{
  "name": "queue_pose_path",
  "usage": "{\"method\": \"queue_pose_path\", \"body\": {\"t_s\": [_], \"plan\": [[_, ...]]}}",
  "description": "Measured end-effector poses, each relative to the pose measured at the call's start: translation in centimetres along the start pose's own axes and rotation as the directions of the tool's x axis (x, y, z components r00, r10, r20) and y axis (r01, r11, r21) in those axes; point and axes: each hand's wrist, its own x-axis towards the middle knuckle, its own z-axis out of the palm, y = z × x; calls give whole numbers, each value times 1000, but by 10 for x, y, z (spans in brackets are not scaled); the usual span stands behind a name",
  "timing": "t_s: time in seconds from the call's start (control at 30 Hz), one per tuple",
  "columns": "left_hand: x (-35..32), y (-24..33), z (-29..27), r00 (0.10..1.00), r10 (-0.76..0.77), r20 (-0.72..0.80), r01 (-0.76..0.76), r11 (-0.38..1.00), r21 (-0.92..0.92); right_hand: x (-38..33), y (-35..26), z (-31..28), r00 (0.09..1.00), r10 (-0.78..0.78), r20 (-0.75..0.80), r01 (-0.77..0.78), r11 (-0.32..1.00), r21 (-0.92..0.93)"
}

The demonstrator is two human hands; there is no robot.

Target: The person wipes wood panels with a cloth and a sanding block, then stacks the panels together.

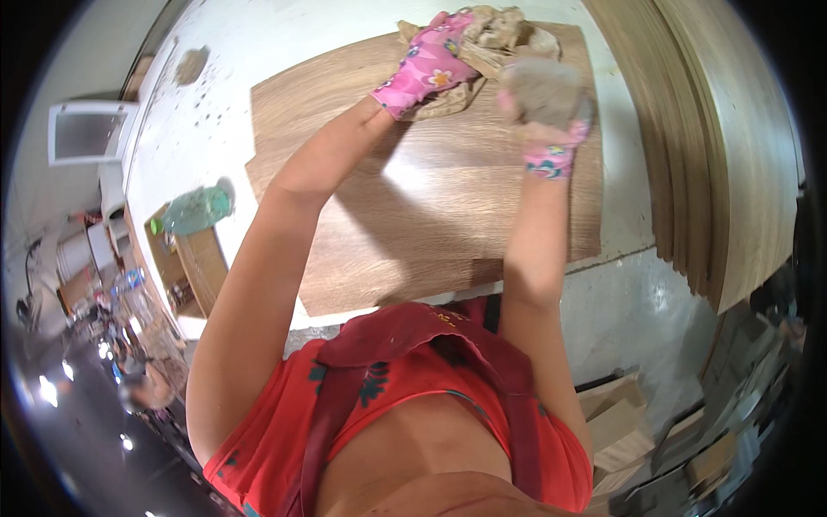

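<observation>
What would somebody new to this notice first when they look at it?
Probably the bright floral-gloved hands: the left hand touches a crumpled beige cloth at the far side of a wood-grain board, and the right hand holds a blurred greyish-brown pad near its far right corner. Next, perhaps, the stacked brown panels along the right, and the green bottle left of the board.

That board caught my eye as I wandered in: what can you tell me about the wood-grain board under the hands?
The board is brown, with streaky grain running mostly sideways; it looks like wood or wood-look laminate. It lies flat on the white table, marked by a bright reflection and shadows. Its left edge has a small step. A crumpled beige cloth lies across its far part, under the gloved left hand. The right hand holds a blurred pad over its right side; contact is unclear.
</observation>
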Motion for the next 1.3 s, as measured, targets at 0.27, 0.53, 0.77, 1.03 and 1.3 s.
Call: {"method": "queue_pose_path", "body": {"t_s": [0.27,0.53,0.77,1.03,1.3], "plan": [[-120,12,-176,917,88,-390,119,870,478,5,-25,-15,896,-144,-420,149,989,-22],[-201,-5,-248,662,17,-750,227,948,222,7,-26,-50,604,-763,-230,219,437,-873],[-265,16,-190,564,34,-825,346,897,274,8,-13,-2,471,-871,-141,-458,-105,-883],[-423,-2,-72,691,-110,-714,-152,944,-291,-3,-1,23,537,-808,-243,-523,-93,-848],[-356,-11,27,883,435,-179,-294,808,510,-26,26,7,721,-589,-365,-16,512,-859]]}}
